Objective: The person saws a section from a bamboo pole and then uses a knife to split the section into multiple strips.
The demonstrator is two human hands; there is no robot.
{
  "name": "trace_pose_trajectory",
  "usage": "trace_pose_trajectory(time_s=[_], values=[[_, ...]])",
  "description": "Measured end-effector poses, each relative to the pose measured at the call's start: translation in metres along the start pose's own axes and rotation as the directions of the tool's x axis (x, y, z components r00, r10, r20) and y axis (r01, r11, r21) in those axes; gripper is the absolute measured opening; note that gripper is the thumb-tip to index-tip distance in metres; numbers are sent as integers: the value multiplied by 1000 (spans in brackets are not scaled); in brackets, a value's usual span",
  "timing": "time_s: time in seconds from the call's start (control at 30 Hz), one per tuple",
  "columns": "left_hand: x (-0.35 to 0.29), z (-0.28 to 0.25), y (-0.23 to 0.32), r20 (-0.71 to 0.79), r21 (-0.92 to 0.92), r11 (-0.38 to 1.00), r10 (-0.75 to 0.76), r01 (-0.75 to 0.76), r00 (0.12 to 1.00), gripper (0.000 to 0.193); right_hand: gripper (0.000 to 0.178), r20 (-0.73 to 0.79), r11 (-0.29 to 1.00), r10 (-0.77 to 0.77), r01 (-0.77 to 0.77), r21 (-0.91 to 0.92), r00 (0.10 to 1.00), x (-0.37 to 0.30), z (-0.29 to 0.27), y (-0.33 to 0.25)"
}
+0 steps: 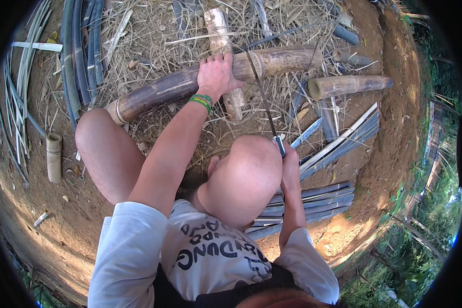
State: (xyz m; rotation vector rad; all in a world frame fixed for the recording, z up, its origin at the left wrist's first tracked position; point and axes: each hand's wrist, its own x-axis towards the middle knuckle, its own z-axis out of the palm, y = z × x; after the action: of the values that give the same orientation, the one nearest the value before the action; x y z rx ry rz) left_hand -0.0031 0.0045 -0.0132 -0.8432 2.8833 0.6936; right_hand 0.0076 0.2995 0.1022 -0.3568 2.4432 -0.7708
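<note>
A thick brown bamboo pole lies crosswise in front of me, resting over a short wooden log. My left hand grips the pole from above where the two cross, thumb spread to the right. In my right hand, beside my right knee, is the handle of a handsaw. Its long thin blade reaches away from me and lies across the pole at a pale joint, right of my left hand. Whether the teeth have cut in cannot be made out. The pole's left end is by my left knee.
Dry shavings cover the ground. A cut bamboo piece lies right of the pole, and a short bamboo tube is at the left. Split bamboo strips lie far left; more strips are stacked at the right.
</note>
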Motion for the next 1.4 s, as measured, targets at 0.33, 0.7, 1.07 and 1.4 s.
trace_pose_trajectory(time_s=[0.33,0.7,1.07,1.4], values=[[2,5,-1,-68,30,1000,-1,3,998,103,55,21,987,-36,39,-154,999,63,14,-24],[6,11,0,-90,22,1000,-3,5,996,100,57,31,999,34,-35,23,999,17,11,10],[3,9,-5,-56,-6,1000,4,-5,998,99,56,33,996,-58,60,-58,998,66,28,-12],[7,1,-1,-11,-6,1000,-29,29,1000,97,65,-19,984,-128,125,-125,992,123,46,-35]])
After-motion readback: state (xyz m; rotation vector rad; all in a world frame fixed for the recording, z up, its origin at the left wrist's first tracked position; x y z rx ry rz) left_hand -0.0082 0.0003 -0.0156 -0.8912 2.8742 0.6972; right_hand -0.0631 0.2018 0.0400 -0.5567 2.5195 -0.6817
